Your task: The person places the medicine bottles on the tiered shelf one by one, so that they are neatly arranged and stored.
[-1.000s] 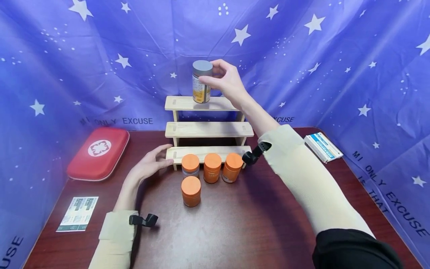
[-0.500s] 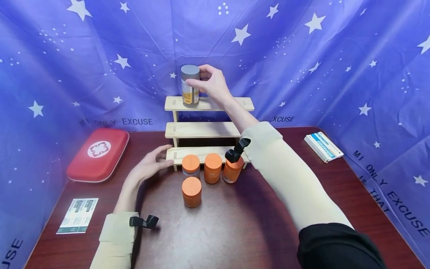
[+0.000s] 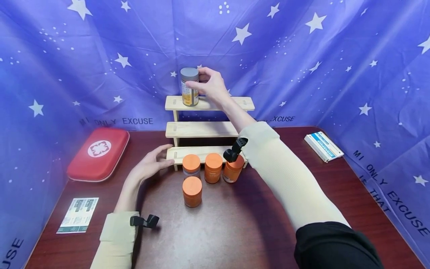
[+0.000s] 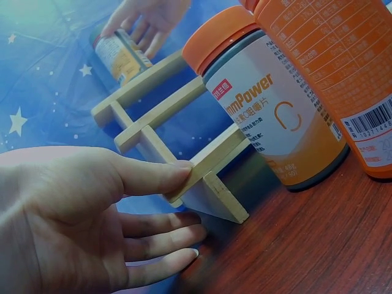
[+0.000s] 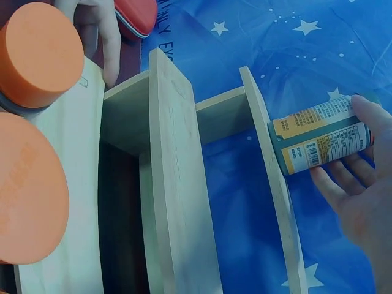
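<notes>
My right hand (image 3: 213,85) holds a grey-capped supplement bottle (image 3: 190,89) between thumb and fingers. The bottle stands upright toward the left end of the top step, its white and yellow label showing. In the right wrist view, its base (image 5: 283,147) meets the step's surface. At the lower left, my left hand (image 3: 149,164) grips the end of the bottom step of a three-step wooden rack (image 3: 201,129), thumb (image 4: 156,179) at the front edge and fingers around the end. Several orange-capped bottles (image 3: 192,190) stand before the rack; my right wrist's camera partly covers one (image 3: 232,172).
A red first-aid case (image 3: 97,154) lies at the left, with a flat printed pack (image 3: 78,215) nearer me. At the back right lies a white and blue box (image 3: 324,146). Behind the table (image 3: 215,239) hangs a blue star-patterned curtain (image 3: 285,45).
My right hand has carried the grey-capped bottle left along the top step and slightly down onto it, moving little in the last half second. The left hand has kept its place.
</notes>
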The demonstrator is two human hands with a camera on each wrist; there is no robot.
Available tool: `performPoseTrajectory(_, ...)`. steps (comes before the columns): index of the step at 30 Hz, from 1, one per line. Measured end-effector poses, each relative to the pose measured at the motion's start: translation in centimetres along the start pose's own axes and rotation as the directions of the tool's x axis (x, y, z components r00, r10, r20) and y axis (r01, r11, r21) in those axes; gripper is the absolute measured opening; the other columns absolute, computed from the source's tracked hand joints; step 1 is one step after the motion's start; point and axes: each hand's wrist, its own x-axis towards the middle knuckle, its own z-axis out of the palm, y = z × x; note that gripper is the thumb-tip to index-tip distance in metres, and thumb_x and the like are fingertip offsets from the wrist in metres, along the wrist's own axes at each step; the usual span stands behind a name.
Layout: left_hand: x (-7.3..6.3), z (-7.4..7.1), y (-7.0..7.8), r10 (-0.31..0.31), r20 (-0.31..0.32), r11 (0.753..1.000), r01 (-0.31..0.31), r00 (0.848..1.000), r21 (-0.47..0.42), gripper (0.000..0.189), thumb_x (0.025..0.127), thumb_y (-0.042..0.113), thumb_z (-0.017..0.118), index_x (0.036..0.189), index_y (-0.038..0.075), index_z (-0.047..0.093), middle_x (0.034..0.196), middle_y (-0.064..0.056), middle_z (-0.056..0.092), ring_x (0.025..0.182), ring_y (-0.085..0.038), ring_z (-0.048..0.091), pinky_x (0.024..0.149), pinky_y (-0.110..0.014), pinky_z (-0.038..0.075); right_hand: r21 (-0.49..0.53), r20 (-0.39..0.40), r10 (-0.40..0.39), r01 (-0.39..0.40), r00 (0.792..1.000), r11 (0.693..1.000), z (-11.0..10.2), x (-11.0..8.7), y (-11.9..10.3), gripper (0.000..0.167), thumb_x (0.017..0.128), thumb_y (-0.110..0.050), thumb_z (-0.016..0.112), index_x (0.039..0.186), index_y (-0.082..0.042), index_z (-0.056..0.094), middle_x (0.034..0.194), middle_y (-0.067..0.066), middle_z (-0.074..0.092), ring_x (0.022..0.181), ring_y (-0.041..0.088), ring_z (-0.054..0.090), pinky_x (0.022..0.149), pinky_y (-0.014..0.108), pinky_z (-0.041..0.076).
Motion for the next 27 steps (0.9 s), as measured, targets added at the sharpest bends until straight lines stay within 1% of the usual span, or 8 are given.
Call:
performPoseTrajectory(7,0.1,0.0,0.0,-0.003,0.002,1.000,0.003,1.000,0.012,0.071,0.099,0.013,0.067,0.160,0.004,0.031,0.140,-0.033,0.057,0.123,-0.038,0.061,0.099,-0.034,0.053,-0.007,0.016,0.033,-0.033,0.999,0.999,-0.2,0.0,0.0,0.060,0.086,-0.018,0.085,0.140,-0.010,0.061,0.133,0.014,0.070,0.118,0.021,0.067,0.092,0.036,0.061)
performPoseTrajectory(12,0.1,0.0,-0.1,-0.006,-0.002,1.000,0.006,1.000,0.013,0.071,0.099,0.013,0.067,0.160,0.003,0.031,0.140,-0.033,0.056,0.123,-0.038,0.061,0.096,-0.031,0.054,-0.016,0.020,0.054,-0.053,0.998,0.998,-0.3,-0.2,0.2,0.060,0.086,-0.022,0.085,0.140,-0.012,0.061,0.132,0.014,0.070,0.118,0.021,0.068,0.094,0.037,0.061)
performPoseTrajectory(15,0.0,0.0,-0.1,-0.007,-0.007,1.000,0.007,1.000,0.019,0.071,0.099,0.013,0.067,0.160,0.004,0.031,0.140,-0.032,0.057,0.123,-0.037,0.061,0.097,-0.031,0.053,-0.069,0.003,0.032,-0.032,0.999,0.997,-0.3,-0.6,0.4,0.060,0.086,-0.026,0.085,0.140,-0.013,0.061,0.128,0.013,0.071,0.115,0.020,0.068,0.093,0.036,0.061)
performPoseTrajectory(18,-0.1,0.0,-0.1,-0.011,-0.010,1.000,0.011,1.000,0.014,0.070,0.100,0.013,0.067,0.160,0.004,0.032,0.139,-0.032,0.058,0.124,-0.037,0.061,0.099,-0.033,0.052,-0.184,-0.033,-0.011,0.005,0.999,0.983,-0.6,-1.3,0.5,0.061,0.086,-0.033,0.085,0.139,-0.016,0.063,0.126,0.009,0.073,0.111,0.018,0.070,0.092,0.031,0.060)
performPoseTrajectory(20,-0.1,0.0,-0.1,-0.015,-0.010,1.000,0.015,1.000,0.012,0.070,0.100,0.013,0.067,0.160,0.005,0.032,0.139,-0.031,0.058,0.124,-0.037,0.061,0.100,-0.035,0.052,-0.199,-0.053,-0.034,0.023,0.998,0.980,-1.0,-2.0,0.6,0.058,0.087,-0.035,0.083,0.138,-0.015,0.063,0.124,0.009,0.073,0.108,0.022,0.072,0.089,0.033,0.061)
performPoseTrajectory(22,-0.1,0.0,-0.2,-0.021,-0.009,1.000,0.021,1.000,0.008,0.070,0.100,0.013,0.067,0.160,0.006,0.032,0.139,-0.031,0.058,0.124,-0.037,0.061,0.101,-0.036,0.052,-0.176,-0.074,-0.054,0.040,0.996,0.984,-1.5,-2.8,0.6,0.052,0.090,-0.033,0.081,0.135,-0.012,0.065,0.123,0.009,0.073,0.106,0.025,0.073,0.087,0.034,0.062)
performPoseTrajectory(24,0.0,0.0,-0.2,-0.020,-0.008,1.000,0.020,1.000,0.014,0.070,0.099,0.014,0.067,0.160,0.006,0.032,0.139,-0.031,0.058,0.124,-0.037,0.061,0.101,-0.036,0.052,-0.090,-0.084,-0.069,0.062,0.994,0.994,-2.2,-3.8,0.6,0.043,0.093,-0.025,0.078,0.129,-0.005,0.067,0.118,0.013,0.074,0.100,0.030,0.074,0.082,0.037,0.064)
performPoseTrajectory(27,0.1,-0.2,-0.1,-0.016,-0.003,1.000,0.016,1.000,0.017,0.071,0.099,0.014,0.067,0.160,0.006,0.031,0.140,-0.031,0.057,0.124,-0.038,0.061,0.101,-0.038,0.051,0.004,-0.103,-0.104,0.105,0.989,0.994,-3.4,-5.3,0.7,0.029,0.096,-0.014,0.073,0.118,0.004,0.069,0.104,0.015,0.076,0.089,0.027,0.075,0.079,0.034,0.064)
